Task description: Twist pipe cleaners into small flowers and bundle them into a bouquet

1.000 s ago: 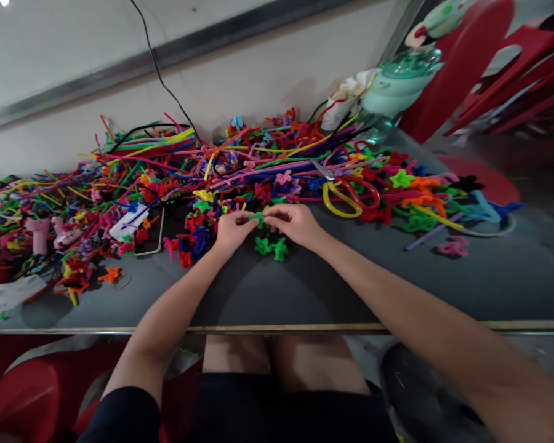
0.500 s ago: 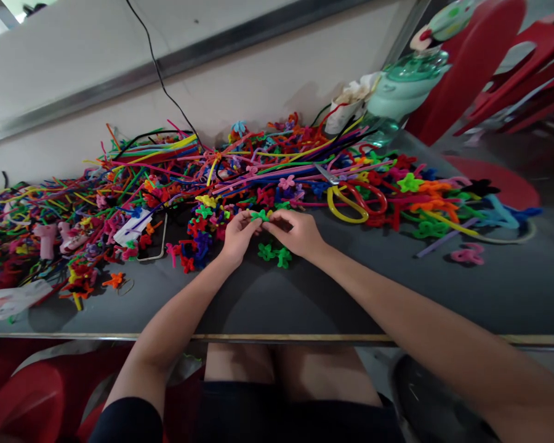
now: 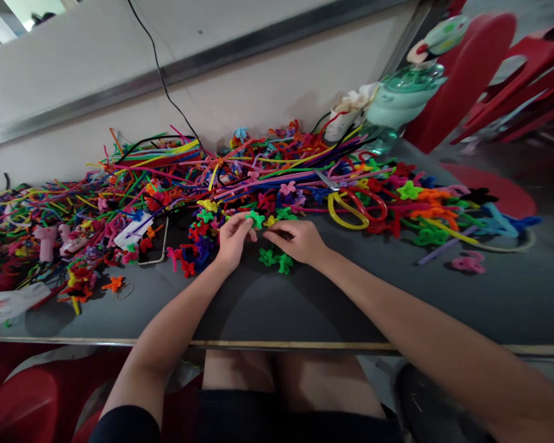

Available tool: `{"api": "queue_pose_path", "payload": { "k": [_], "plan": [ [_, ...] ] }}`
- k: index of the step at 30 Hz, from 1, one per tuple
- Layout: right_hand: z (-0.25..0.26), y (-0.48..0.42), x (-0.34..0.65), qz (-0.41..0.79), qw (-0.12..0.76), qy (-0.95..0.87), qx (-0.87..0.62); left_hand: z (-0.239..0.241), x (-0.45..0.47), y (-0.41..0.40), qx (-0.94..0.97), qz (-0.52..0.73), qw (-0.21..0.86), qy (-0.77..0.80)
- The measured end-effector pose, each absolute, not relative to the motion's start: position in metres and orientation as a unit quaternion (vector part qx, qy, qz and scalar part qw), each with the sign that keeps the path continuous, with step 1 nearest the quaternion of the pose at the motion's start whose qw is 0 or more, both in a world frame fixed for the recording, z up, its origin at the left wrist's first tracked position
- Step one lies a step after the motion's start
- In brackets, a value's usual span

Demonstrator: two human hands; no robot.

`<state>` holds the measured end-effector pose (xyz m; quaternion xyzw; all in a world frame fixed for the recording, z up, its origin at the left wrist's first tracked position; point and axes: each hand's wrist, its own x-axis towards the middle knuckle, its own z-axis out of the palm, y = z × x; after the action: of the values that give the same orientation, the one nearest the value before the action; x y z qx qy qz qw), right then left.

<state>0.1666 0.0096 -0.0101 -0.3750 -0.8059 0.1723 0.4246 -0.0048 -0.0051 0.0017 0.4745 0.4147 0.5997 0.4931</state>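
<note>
this looks like a place for making crafts, maybe a small workshop, but i can't tell if it is in a home. a long dark table (image 3: 512, 301) runs by a plain pale wall (image 3: 258, 92). bright fuzzy sticks (image 3: 184, 149) and lots of fuzzy flowers (image 3: 409, 190) lie heaped from nine o'clock, over twelve, to three. big scissors (image 3: 340, 189) lie near three. red chairs (image 3: 461, 80) stand at two o'clock, and another red chair (image 3: 23, 394) at eight.

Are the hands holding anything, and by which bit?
The left hand pinches a green fuzzy flower by its left edge; which petal is too small to tell. Whether the right hand holds anything can't be told.
</note>
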Motion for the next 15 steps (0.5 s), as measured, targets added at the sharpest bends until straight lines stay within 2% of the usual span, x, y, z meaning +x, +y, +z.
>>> {"api": "queue_pose_path", "payload": {
  "k": [4,9,15],
  "plan": [
    [-0.007,0.01,0.168,0.157,0.435,-0.793,-0.397,-0.002,-0.008,-0.005,0.481,0.62,0.449,0.428],
    [0.0,0.011,0.171,0.146,0.446,-0.766,-0.439,-0.003,-0.007,-0.015,0.642,0.486,0.365,0.467],
    [-0.002,0.013,0.172,0.175,0.468,-0.734,-0.459,0.01,-0.005,-0.039,0.796,0.508,0.141,0.297]
  ]
}}
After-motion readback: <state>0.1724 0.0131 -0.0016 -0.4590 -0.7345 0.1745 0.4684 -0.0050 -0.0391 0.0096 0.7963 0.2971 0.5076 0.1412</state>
